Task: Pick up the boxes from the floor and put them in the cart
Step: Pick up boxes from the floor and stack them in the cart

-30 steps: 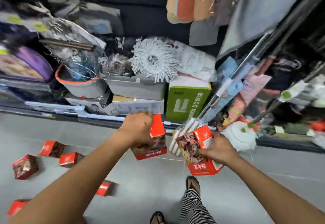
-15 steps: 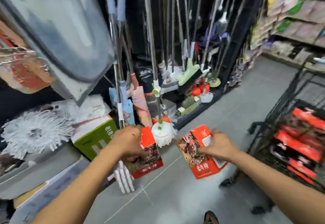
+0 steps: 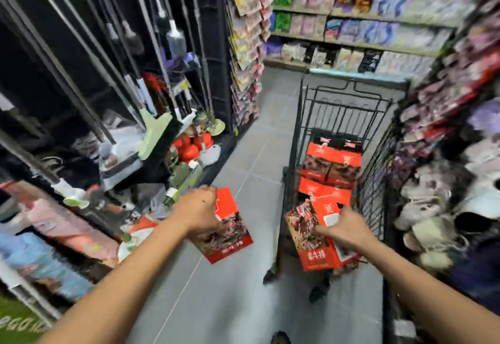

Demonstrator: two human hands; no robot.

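Note:
My left hand [image 3: 198,212] grips a red box [image 3: 230,231] with a food picture, held over the grey floor left of the cart. My right hand [image 3: 342,228] holds a second red box [image 3: 311,241] at the near end of the black wire cart [image 3: 300,116]. Several matching red boxes [image 3: 331,166] are stacked inside the cart. No boxes on the floor are in view.
Mop and broom handles [image 3: 151,54] lean in a dark rack on the left, with red items [image 3: 189,149] at its foot. Packed shelves [image 3: 365,19] line the back and right side. Grey tiled floor [image 3: 243,289] runs between rack and cart.
The view has swung right from the low shelf and scattered floor boxes to the aisle and cart. Both hands kept their boxes; the right one now reaches the cart's near end.

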